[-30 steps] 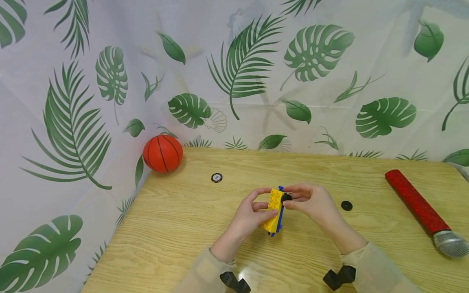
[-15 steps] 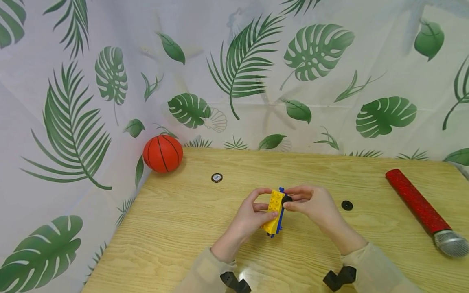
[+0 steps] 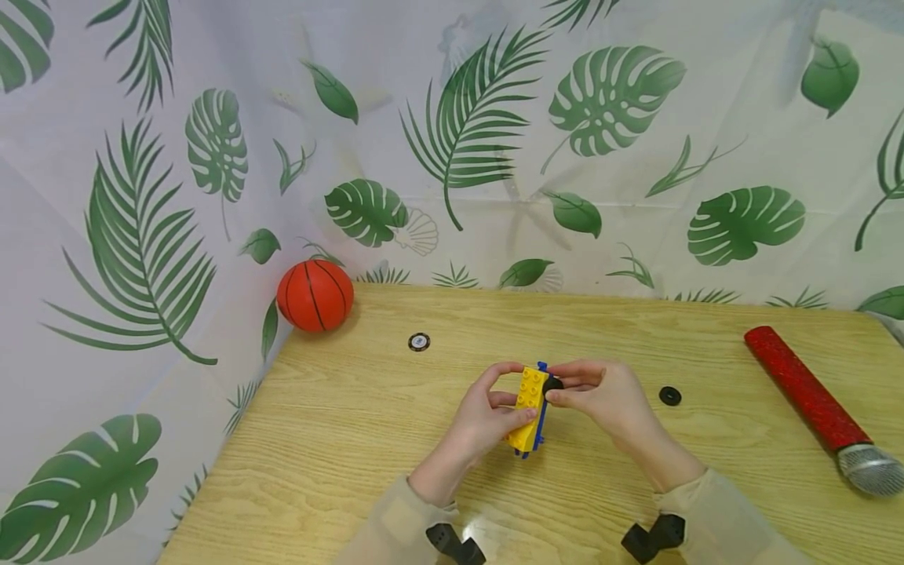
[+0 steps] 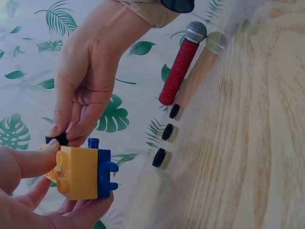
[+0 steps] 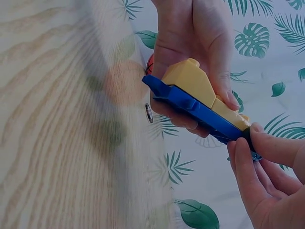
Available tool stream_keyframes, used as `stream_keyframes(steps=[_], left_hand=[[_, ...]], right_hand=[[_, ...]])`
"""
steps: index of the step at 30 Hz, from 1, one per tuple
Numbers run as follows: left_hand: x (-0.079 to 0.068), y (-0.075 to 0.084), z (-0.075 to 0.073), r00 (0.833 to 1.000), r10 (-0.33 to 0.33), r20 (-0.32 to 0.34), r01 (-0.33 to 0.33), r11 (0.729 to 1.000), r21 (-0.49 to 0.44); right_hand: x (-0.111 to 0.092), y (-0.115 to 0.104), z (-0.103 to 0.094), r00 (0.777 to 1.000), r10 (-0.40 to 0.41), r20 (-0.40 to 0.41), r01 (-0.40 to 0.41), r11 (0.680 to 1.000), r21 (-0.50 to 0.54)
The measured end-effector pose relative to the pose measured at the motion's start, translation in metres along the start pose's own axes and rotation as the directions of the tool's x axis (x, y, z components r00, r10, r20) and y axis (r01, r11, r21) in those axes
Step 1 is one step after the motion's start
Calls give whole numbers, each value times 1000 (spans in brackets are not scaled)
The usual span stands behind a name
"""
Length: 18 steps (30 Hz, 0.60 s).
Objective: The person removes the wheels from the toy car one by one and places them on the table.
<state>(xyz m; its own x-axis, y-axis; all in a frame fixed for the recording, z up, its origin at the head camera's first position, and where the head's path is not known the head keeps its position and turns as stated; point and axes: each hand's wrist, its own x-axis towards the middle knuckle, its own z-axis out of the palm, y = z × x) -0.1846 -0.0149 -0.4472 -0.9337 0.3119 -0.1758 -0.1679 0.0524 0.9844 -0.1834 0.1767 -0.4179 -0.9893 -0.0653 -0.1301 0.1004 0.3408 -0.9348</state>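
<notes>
My left hand point(image 3: 475, 417) grips a toy car of yellow studded blocks point(image 3: 524, 436) on a blue base point(image 5: 209, 113), held tilted above the table. Its thumb lies on the yellow top, with fingers wrapped round the far side and underneath. My right hand point(image 3: 610, 396) pinches a small black wheel point(image 3: 553, 383) between thumb and fingers, against the side of the blue base near its far end. Blue axle pegs point(image 4: 93, 142) stick out of the base. In the right wrist view the fingertips mostly hide the wheel.
Loose black wheels point(image 4: 167, 132) lie on the wooden table point(image 3: 339, 439); one black wheel point(image 3: 669, 395) shows right of the right hand. A black-and-white round chip point(image 3: 419, 342) and an orange basketball point(image 3: 315, 296) sit back left. A red microphone point(image 3: 808, 388) lies at right.
Almost nothing differs. The car has tipped and shifted very slightly, and the right hand keeps its pinch on the wheel at the car's side.
</notes>
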Motion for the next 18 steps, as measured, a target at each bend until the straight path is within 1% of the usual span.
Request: stream_keyframes(steps=[12,13,15,18], left_hand=[[0,-1,1,999,26,-20,-25,998,52],[0,-1,1,999,32,-31,-30,997,66],[-1,-2,1,996,65,-66,-56,989,138],[-2,-4,2,994,64,-93,-50,988,146]], right_hand=[[-1,2,3,999,15,-34,-14,1000,26],[-1,2,3,999,22,-42,-21,999,28],[-2,1,5,997,25,-68,-24,1000,11],[-3,-2,8,997,15,-82,-18,999,-41]])
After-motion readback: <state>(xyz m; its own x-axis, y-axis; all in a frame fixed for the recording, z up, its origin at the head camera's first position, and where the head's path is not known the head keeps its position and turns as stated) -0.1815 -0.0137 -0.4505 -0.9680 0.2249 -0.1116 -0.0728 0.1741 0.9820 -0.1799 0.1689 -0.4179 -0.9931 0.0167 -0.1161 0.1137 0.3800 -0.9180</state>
